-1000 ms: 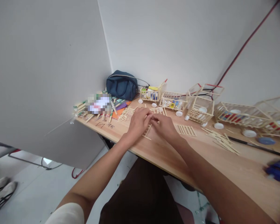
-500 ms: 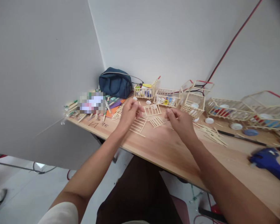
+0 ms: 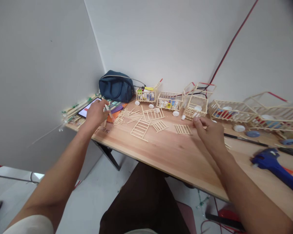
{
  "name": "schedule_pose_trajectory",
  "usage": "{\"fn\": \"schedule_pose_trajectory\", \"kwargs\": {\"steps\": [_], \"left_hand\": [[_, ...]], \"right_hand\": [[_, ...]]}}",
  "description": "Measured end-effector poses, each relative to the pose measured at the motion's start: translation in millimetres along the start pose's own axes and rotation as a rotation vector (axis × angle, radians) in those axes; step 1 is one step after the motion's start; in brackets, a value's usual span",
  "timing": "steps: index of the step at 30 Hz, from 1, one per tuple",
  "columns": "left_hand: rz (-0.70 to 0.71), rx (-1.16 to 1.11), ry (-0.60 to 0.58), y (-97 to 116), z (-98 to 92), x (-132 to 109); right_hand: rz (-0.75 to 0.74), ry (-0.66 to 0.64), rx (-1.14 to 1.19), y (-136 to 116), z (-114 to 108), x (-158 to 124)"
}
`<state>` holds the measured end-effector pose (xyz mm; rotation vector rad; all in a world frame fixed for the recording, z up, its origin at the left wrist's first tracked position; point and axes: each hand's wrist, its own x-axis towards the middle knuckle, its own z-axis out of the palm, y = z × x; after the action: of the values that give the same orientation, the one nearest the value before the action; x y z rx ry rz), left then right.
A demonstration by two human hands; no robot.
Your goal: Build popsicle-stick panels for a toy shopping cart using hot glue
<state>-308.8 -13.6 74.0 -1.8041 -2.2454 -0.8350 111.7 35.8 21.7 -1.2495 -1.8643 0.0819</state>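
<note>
My left hand point(image 3: 95, 113) is over the near side of a lit tablet point(image 3: 87, 109) at the table's left end, its fingers loosely apart and partly turned away. Whether it touches the screen is hidden. My right hand point(image 3: 211, 130) hovers at the right, thumb and fingers drawn together in a pinch; anything between them is too small to make out. Between the hands lie flat stick frames: a ladder-like frame point(image 3: 140, 129), a small slatted panel point(image 3: 159, 125), another slatted panel point(image 3: 183, 129) and a longer frame point(image 3: 153, 113). Loose short sticks point(image 3: 120, 117) are scattered beside them.
Several little stick carts with bottle-cap wheels line the back, among them a filled cart point(image 3: 146, 94). A dark blue bag point(image 3: 116, 87) stands in the left corner. A blue glue gun point(image 3: 268, 159) lies at the right. Bundled sticks point(image 3: 75, 110) lie by the tablet.
My left hand has moved left from the stick frames to the tablet. My right hand has shifted right, uncovering a slatted panel. The view has shifted slightly.
</note>
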Motion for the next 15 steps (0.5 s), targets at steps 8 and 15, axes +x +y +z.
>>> {"fn": "schedule_pose_trajectory", "kwargs": {"steps": [8, 15], "left_hand": [[0.034, 0.172, -0.068, 7.9, -7.8, 5.6], [0.306, 0.052, -0.027, 32.5, 9.1, -21.1]], "right_hand": [[0.040, -0.032, 0.047, 3.0, 9.3, -7.9], [0.086, -0.034, 0.073, -3.5, 10.5, -8.8]]}}
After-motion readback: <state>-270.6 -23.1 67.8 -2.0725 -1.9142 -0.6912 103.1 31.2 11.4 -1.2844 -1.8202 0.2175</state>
